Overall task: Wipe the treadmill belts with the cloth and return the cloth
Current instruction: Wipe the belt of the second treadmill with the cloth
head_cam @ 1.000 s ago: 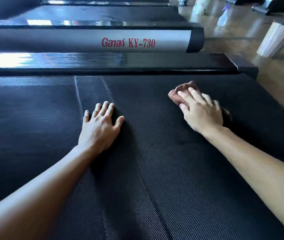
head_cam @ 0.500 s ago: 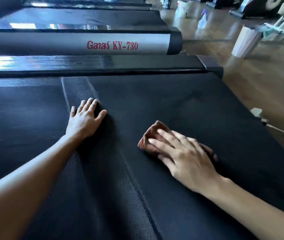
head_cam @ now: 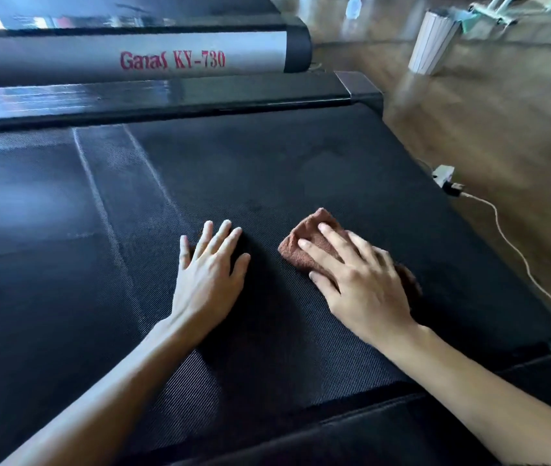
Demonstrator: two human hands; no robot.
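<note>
On the left, the black woven treadmill belt (head_cam: 65, 297) shows two pale streaks running away from the person, which I judge to be unwiped. The left hand (head_cam: 210, 274) has stayed planted on the belt as a brace, its grip spread flat and holding nothing.

Just right of it lies the brown terry cloth (head_cam: 304, 243), bunched on the belt. A second ago it sat far up by the glossy side rail, and it has since been drawn back toward the person and in beside the left hand. The right hand (head_cam: 361, 287) lies on it, its grip flat with straight fingers pressing down rather than pinching.

That looks like one pulling stroke finished, with the streaked left part still to wipe. Further right, a white plug (head_cam: 443, 173) lies on the wooden floor.
</note>
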